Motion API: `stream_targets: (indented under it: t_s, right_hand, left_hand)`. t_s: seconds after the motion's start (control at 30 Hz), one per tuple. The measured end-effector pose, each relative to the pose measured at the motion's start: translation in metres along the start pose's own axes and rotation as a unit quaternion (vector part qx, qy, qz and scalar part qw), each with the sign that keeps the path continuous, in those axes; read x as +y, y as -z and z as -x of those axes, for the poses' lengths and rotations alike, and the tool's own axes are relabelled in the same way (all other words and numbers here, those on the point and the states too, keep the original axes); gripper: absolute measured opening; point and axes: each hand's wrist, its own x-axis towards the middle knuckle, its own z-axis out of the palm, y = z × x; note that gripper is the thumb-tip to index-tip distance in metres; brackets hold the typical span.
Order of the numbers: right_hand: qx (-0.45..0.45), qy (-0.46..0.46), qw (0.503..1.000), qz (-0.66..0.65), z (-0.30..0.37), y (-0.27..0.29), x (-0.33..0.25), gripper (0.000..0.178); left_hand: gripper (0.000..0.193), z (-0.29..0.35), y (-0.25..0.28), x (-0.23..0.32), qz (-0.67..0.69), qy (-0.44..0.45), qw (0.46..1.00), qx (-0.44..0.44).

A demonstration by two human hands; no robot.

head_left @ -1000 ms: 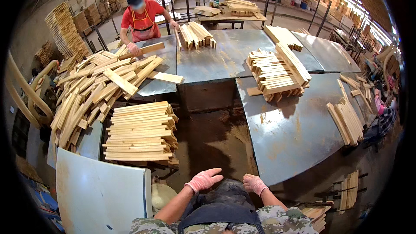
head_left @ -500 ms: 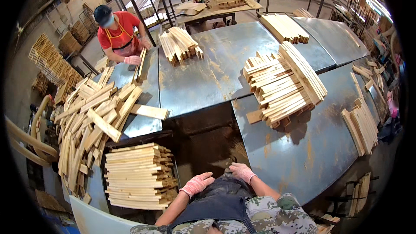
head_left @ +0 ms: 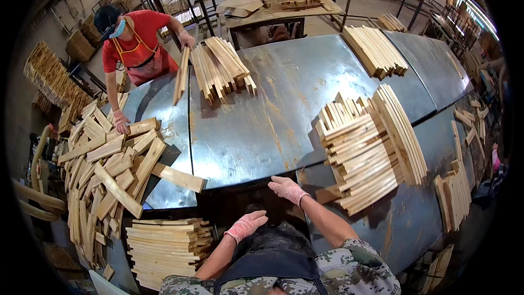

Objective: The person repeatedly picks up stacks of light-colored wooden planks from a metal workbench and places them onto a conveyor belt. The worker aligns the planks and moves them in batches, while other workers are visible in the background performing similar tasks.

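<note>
My left hand (head_left: 246, 225), in a pink-and-white glove, is held in front of my dark apron with its fingers stretched out and nothing in it. To its left is a neat stack of wooden strips (head_left: 164, 248). My right hand (head_left: 287, 188), gloved alike, reaches forward near the front edge of the metal table (head_left: 245, 136), fingers extended and nothing held. Beyond it on the right lies a large stack of wooden strips (head_left: 363, 155), with several longer strips (head_left: 401, 134) along its right side. Neither hand touches any wood.
Across the table at left, a co-worker in red (head_left: 143, 49) holds a wooden strip (head_left: 182, 76) and touches a loose heap of wood pieces (head_left: 117, 169). Other bundles lie at the table's back (head_left: 221, 68), far right (head_left: 375, 50) and right side (head_left: 454, 196). A dark gap separates me from the table.
My right hand has moved forward and up from my apron toward the table edge. The co-worker has shifted wood toward the back bundle and put the other hand on the heap. The view has shifted.
</note>
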Motion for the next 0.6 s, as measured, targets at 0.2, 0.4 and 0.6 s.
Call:
stream_targets:
  t_s: [0.2, 0.4, 0.6]
  right_hand:
    - [0.058, 0.023, 0.992, 0.108, -0.166, 0.054, -0.103, 0.081]
    - [0.179, 0.054, 0.954, 0.235, -0.327, 0.087, -0.237, 0.086]
    - [0.263, -0.027, 0.907, 0.329, -0.444, 0.092, -0.346, 0.107]
  left_hand:
    - [0.058, -0.098, 0.092, 0.007, 0.053, 0.0, 0.999, -0.008]
    - [0.062, -0.165, 0.2, 0.016, 0.094, 0.02, 0.995, 0.001]
    - [0.057, -0.209, 0.297, 0.031, 0.057, 0.05, 0.993, 0.089]
